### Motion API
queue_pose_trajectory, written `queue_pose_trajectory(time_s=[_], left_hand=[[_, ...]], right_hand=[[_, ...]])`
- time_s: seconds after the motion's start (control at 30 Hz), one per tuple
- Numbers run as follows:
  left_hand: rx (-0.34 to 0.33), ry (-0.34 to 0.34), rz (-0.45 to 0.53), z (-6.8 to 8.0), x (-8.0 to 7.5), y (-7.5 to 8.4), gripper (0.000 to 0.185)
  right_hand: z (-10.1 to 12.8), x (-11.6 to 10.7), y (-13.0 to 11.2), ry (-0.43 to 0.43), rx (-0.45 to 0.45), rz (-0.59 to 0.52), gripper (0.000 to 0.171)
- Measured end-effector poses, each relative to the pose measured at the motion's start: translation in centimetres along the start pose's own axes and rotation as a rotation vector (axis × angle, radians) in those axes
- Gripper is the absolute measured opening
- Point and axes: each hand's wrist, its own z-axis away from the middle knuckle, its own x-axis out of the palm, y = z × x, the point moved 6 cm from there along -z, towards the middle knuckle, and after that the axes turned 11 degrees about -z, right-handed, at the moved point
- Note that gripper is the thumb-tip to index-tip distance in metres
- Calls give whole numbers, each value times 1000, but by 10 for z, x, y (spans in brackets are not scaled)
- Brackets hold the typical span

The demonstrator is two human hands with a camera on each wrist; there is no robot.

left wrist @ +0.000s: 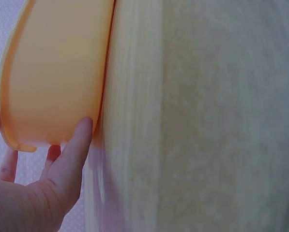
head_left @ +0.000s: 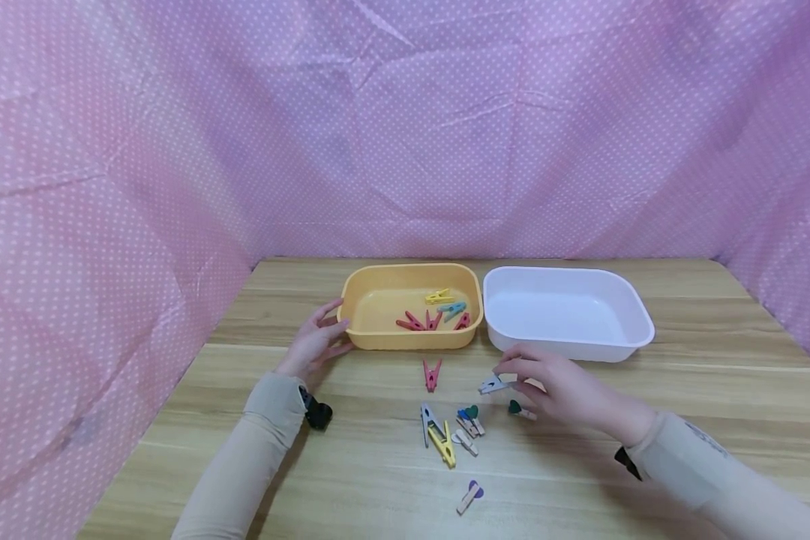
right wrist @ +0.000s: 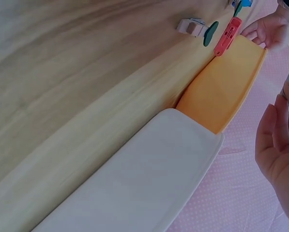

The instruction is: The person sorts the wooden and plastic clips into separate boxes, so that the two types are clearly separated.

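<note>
Left hand [head_left: 313,341]: fingers relaxed, touching the end wall of the orange plastic tub [head_left: 378,339].
Right hand [head_left: 559,386]: fingertips pinch a grey plastic clothespin [head_left: 491,385], just above the wooden counter [head_left: 715,390], before the white plastic tub [head_left: 637,330].

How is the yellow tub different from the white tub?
The yellow tub is orange-yellow and the white tub is plain white. The yellow tub holds several clothes pegs; the white tub holds nothing. The left hand touches the yellow tub's left end, while no hand touches the white tub; the right hand, in front of it, pinches a grey peg. Both are rounded rectangular tubs, side by side on the wooden table.
</note>
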Motion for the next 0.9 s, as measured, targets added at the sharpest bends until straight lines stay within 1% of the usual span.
queue_pose_trajectory(time_s=[0.13, 0.23, 0.37, 0.47, 0.63, 0.8, 0.9], left_hand=[[1, -6, 6, 0, 1, 1, 58], [7, -11, 15, 1, 1, 1, 58], [10, -14, 19, 1, 1, 1, 58], [7, -12, 15, 1, 0, 1, 59], [7, -9, 16, 0, 0, 1, 59], [11, -11, 19, 0, 1, 2, 59], [11, -8, 20, 0, 1, 2, 59]], right_hand=[[-8, 1, 5, -39, 82, -42, 33], [-15, 1, 8, -41, 116, -50, 34], [-24, 1, 11, -15, 85, -39, 34], [-32, 1, 12, -2, 68, -51, 34], [-42, -1, 16, 17, 82, -72, 32], [-53, -2, 17, 39, 80, -65, 31], [-60, -3, 20, 44, 96, -61, 31]])
